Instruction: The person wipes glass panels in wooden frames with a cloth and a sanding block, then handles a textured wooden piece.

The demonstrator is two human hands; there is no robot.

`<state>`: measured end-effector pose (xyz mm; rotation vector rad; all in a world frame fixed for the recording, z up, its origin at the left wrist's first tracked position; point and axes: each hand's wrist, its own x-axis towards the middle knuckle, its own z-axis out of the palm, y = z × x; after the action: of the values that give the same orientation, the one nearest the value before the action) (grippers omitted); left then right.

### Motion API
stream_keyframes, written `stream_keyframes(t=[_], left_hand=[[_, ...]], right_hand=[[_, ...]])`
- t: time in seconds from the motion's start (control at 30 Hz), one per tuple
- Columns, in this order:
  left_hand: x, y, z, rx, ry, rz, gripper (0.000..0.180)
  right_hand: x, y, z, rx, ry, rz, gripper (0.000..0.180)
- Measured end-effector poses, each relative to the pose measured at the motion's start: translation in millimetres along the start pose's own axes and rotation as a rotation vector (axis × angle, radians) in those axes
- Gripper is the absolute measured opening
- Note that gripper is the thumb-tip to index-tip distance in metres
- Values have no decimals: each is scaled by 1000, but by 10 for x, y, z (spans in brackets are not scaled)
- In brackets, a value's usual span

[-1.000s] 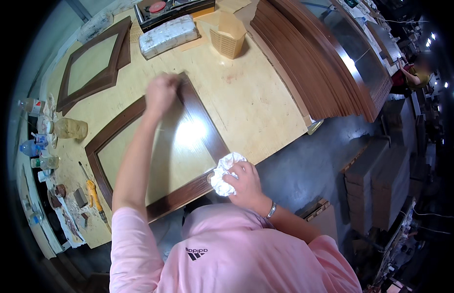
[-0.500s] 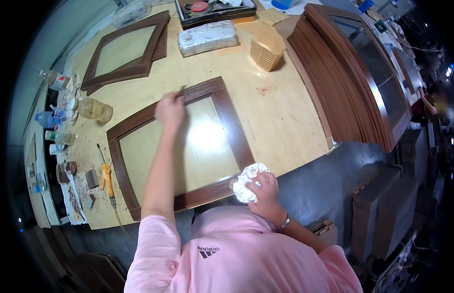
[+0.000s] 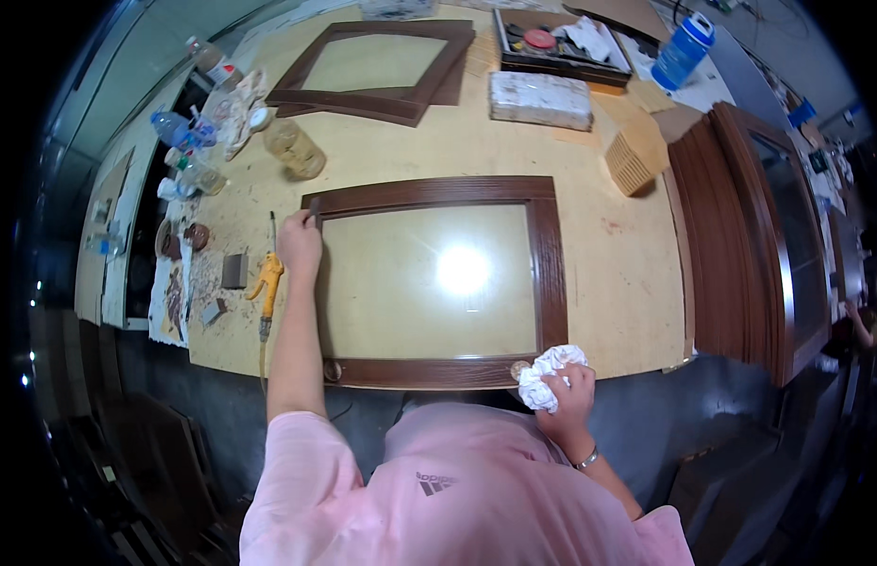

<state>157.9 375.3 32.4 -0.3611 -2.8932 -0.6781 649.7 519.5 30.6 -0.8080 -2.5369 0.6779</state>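
A rectangular dark brown wooden door frame with a clear pane [image 3: 547,269] is laid flat in the middle of the picture, on a pale plywood worktable [image 3: 627,302]. At its upper left corner, a small dark piece [image 3: 313,209] is pinched in the curled fingers of the left hand [image 3: 300,243]; its kind cannot be told. By the frame's lower right corner, a crumpled white wad [image 3: 540,379] is clamped in the right hand [image 3: 574,394]. Left of centre, a yellow pistol-shaped air gun [image 3: 267,281] and a grey rectangular block [image 3: 234,271] are seen beside the left forearm. Brown wooden frames [image 3: 735,245] are stacked at the right, and a white-capped jar of yellowish liquid [image 3: 294,151] is placed at upper left.
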Motion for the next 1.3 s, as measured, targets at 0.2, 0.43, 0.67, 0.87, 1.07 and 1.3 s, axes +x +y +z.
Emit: stream_keyframes(t=[0.2, 0.43, 0.67, 0.87, 1.07, 1.3], left_hand=[[562, -1134, -541, 74, 214, -201, 30], [-209, -894, -913, 358, -398, 36, 51], [-721, -1506, -718, 410, -82, 288, 69], [-607, -1673, -631, 380, -66, 417, 59], [-637, -1734, -841, 212, -81, 373, 63], [-1314, -1229, -1721, -57, -600, 331, 51]], right_hand=[[8, -86, 39, 6, 18, -17, 32], [58, -118, -3, -54, 41, 27, 28], [162, -285, -86, 83, 99, 93, 32], [610, -532, -168, 230, 316, 97, 28], [1014, -138, 184, 69, 317, 140, 30], [980, 6, 505, -56, 385, 187, 32]])
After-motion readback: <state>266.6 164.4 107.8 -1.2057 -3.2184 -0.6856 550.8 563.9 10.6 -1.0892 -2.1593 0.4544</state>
